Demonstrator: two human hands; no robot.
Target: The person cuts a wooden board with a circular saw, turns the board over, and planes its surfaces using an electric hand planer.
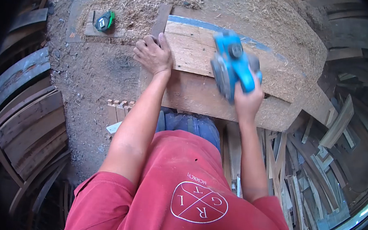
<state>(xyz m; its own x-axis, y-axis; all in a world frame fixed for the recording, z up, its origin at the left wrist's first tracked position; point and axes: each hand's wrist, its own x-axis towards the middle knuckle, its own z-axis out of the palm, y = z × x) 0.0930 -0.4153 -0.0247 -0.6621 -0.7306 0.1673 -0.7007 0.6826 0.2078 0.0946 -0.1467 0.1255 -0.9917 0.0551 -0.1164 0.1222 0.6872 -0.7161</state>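
Note:
My right hand (248, 96) is wrapped round the rear handle of a blue electric planer (232, 60), slightly smeared by motion. The planer is over the right part of a wooden board (189, 50) that has a worn blue strip along its far edge. At the board's left end is my left hand (154, 55), its fingers bent and its thumb against the end of the wood. The underside of the planer is hidden, so I cannot tell whether it touches the board.
A green and black tape measure (103, 21) lies on a shavings-covered plank (86, 30) at the upper left. Wood shavings (263, 8) cover the area beyond the board. Stacked planks (34, 124) stand at left. Loose offcuts (305, 182) crowd the right side.

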